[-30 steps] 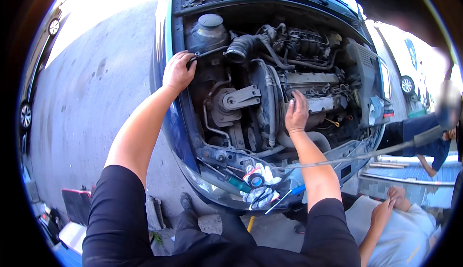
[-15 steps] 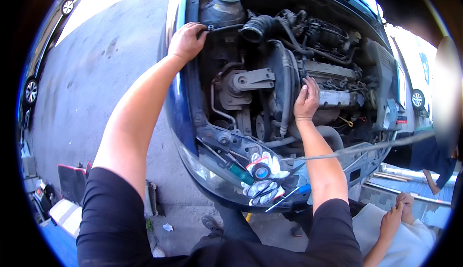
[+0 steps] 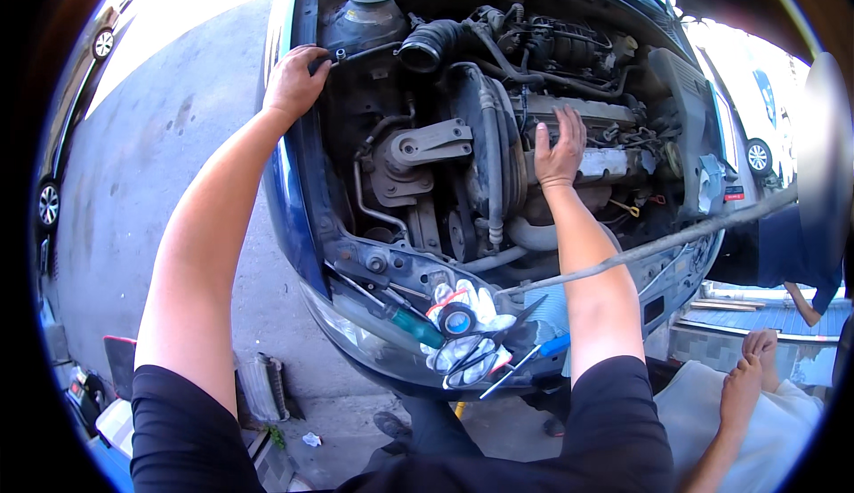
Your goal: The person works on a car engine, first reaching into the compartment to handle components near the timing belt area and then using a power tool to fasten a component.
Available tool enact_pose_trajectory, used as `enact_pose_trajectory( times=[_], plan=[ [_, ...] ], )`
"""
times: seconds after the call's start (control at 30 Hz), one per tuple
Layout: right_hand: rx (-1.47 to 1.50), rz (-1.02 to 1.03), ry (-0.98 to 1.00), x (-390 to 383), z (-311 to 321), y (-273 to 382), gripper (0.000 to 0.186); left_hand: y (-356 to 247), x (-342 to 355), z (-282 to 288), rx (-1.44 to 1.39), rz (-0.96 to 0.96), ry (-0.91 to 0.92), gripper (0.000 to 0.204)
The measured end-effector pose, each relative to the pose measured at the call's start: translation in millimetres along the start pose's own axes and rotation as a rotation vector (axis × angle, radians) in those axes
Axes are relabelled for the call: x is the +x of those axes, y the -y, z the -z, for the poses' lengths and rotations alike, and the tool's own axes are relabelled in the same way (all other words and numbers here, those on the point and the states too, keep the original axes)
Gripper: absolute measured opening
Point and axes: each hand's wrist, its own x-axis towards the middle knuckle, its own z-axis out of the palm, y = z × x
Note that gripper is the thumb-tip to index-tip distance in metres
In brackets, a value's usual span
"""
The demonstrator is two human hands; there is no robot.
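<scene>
At the fender's inner edge, my left hand is curled, thumb and fingers closing around something dark that I cannot make out. Just right of its fingertips sits a small round metal piece. My right hand is held over the engine, fingers spread and nothing in them. Whether it touches the metal cover below is hard to tell. Left of it stands the belt cover with hoses. A metal engine mount lies between my two hands.
On the front edge lie white gloves, a black tape roll, a green-handled tool and a blue-handled screwdriver. A grey rod crosses above my right forearm. Another person's hands show at lower right.
My right hand has lifted slightly and its fingers have spread apart. The left hand keeps its place on the fender edge, while the whole view has shifted a little.
</scene>
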Motion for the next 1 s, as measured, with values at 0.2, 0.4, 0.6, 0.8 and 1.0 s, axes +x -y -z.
enact_pose_trajectory(
  times=[0.2, 0.4, 0.6, 0.8, 1.0],
  plan=[
    [0.023, -0.045, -0.042, -1.6, -12.5, -6.5, 0.038, 15.7, 1.0, -10.1, 0.036, -0.016, -0.002, 0.032],
    [0.258, -0.352, 0.128, 15.0, 79.9, 4.5, 0.020, 25.0, 6.5, -18.3, 0.075, -0.012, 0.021, 0.036],
    [-0.298, -0.474, 1.074, -46.5, 270.2, 67.4, 0.065, 11.5, 2.8, -7.0, 0.052, 0.014, 0.052, 0.037],
    [-0.286, -0.447, 1.107, -97.9, 275.0, 60.7, 0.060, 2.8, 8.4, -8.3, 0.058, 0.016, 0.083, 0.036],
    [-0.039, -0.759, 0.881, -101.3, 298.1, 53.8, 0.043, 4.0, 5.8, -0.2, 0.095, -0.010, 0.104, 0.033]
  ],
)
